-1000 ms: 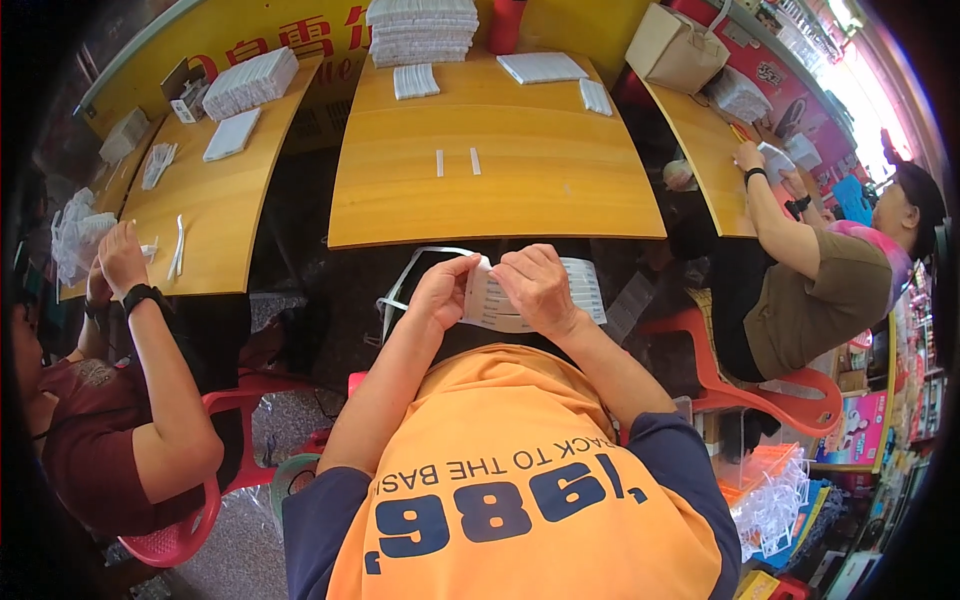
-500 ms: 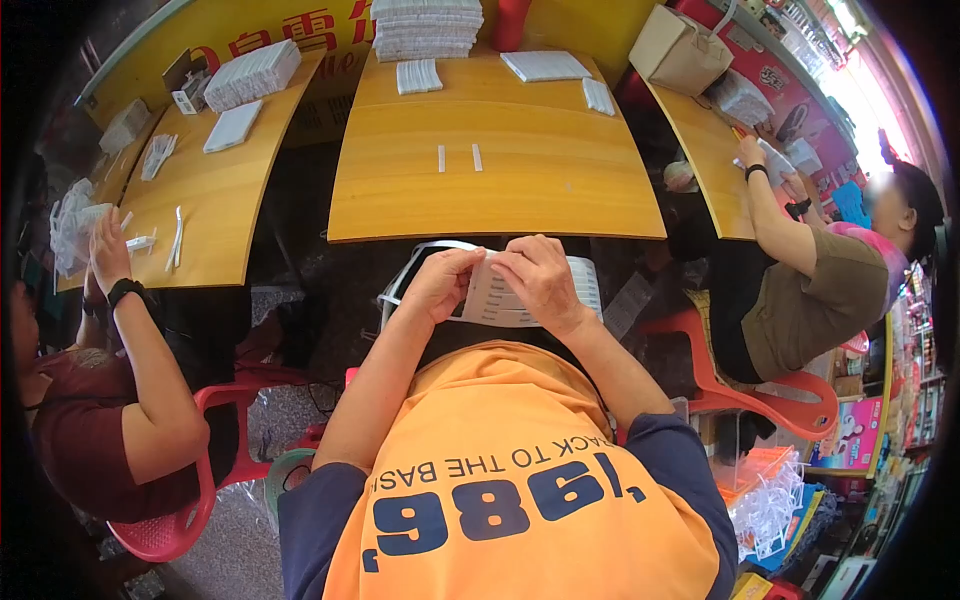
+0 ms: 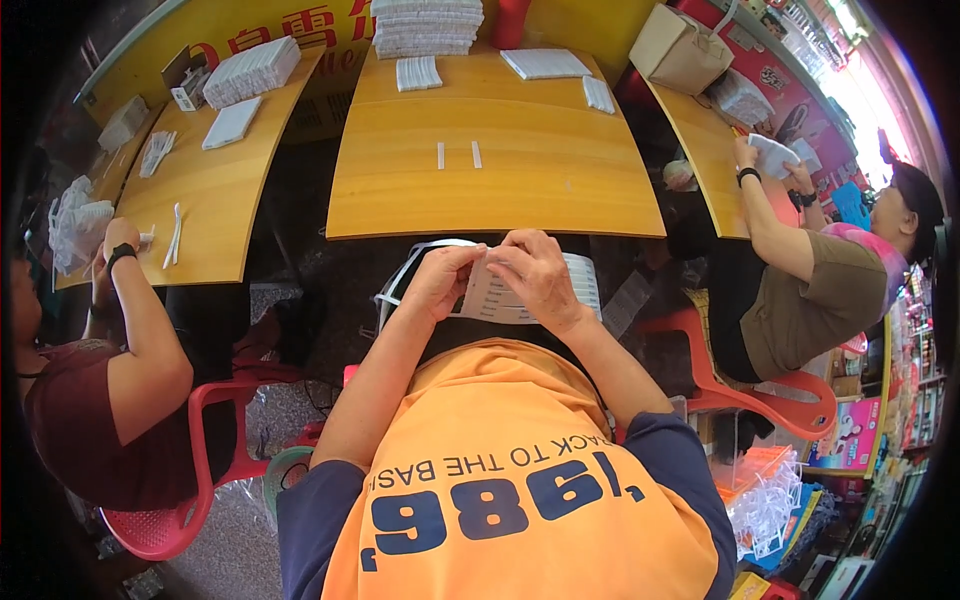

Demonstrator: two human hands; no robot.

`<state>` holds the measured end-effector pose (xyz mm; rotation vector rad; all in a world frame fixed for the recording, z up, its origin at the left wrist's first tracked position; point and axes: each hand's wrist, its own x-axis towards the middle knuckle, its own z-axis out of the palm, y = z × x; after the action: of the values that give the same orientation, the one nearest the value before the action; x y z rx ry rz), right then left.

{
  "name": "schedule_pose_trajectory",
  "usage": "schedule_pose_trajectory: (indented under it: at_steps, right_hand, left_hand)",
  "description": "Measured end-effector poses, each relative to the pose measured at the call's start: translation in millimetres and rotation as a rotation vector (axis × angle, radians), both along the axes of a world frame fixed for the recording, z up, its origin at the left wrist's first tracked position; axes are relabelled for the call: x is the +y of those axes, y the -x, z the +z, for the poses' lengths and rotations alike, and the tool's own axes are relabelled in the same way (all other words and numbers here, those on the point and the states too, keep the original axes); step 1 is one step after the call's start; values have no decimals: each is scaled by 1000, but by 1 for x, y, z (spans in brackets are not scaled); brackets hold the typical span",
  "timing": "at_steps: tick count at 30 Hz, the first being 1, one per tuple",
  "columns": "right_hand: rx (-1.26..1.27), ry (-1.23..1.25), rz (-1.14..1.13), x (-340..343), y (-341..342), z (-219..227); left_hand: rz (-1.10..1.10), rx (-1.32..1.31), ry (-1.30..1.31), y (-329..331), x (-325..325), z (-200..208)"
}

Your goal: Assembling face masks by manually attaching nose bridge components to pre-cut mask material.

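Note:
Over my lap, just off the near edge of the table, I hold a white sheet of printed strip labels (image 3: 497,304). My left hand (image 3: 443,281) pinches its upper left part between thumb and fingers. My right hand (image 3: 541,280) is closed at the upper edge, its fingertips meeting those of the left. Rows of small print show below the fingers, and more of the white strips shows right of my right hand. Whatever small piece sits between the fingertips is hidden. A white looped edge (image 3: 392,284) shows beside my left hand.
Two short white strips (image 3: 441,156) lie on the wooden table (image 3: 560,200). White stacks (image 3: 427,28) stand at its back. Co-workers sit at both sides: one near a clear plastic bag (image 3: 75,225), the other holding a white sheet (image 3: 773,157). Red chairs (image 3: 700,365) flank me.
My hands stay at the sheet with barely any shift. The left co-worker's hands have lowered toward the table; the right co-worker has lifted and spread the white sheet.

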<state>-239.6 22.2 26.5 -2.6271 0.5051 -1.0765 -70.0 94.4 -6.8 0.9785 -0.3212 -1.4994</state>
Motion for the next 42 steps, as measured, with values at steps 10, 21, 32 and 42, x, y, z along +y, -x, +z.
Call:
schedule_pose_trajectory:
  at_steps: [10,21,32,42]
  right_hand:
    - [0,51,32,1,0,0]
    - [-25,-317,83,-4,1,-4]
    - [465,-636,164,-32,-2,12]
    - [586,-704,260,-11,-16,7]
  left_hand:
    - [30,-74,-21,6,-1,-1]
    - [74,26,16,-4,-4,-7]
    - [73,-502,203,9,-3,-11]
    - [376,-951,214,18,-1,-12]
